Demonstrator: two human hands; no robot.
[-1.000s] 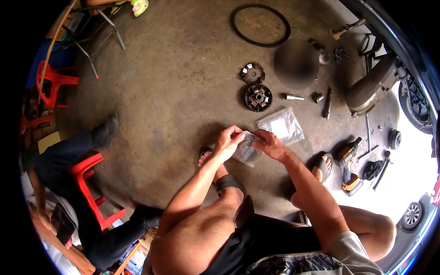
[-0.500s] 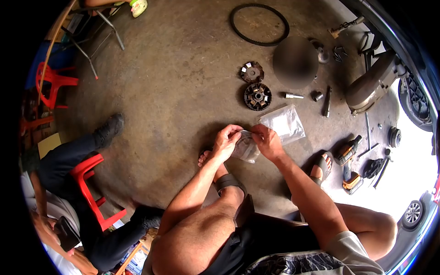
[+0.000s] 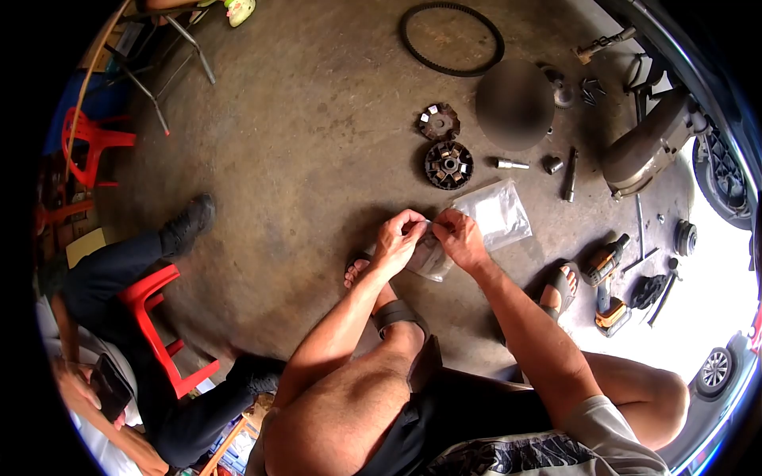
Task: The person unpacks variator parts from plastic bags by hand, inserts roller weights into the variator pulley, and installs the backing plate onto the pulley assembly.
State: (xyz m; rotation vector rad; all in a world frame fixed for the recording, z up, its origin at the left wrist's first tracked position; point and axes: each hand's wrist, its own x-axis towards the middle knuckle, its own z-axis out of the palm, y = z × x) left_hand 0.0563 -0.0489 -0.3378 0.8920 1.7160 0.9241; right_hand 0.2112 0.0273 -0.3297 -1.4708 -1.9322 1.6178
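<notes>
My left hand [image 3: 397,242] and my right hand [image 3: 463,242] are close together in front of my feet, both pinching the top edge of a small clear plastic bag [image 3: 429,263]. The bag hangs below my fingers; its contents look dark and I cannot make them out. Just beyond my right hand, a larger clear plastic bag [image 3: 498,214] lies flat on the floor. Past that sit a round variator pulley [image 3: 448,165] with rollers in its slots and a dark notched plate [image 3: 439,122].
A drive belt [image 3: 407,36] lies at the back. To the right are a socket [image 3: 553,164], a ratchet-like tool [image 3: 571,176], a cordless impact wrench [image 3: 605,266] and a vehicle casing [image 3: 647,151]. A seated person [image 3: 99,270] holding a phone is at left, near a red stool [image 3: 155,317].
Both hands have lifted slightly, still pinching the small bag's edge, and the fingertips have shifted along it. The camera view has moved a little.
</notes>
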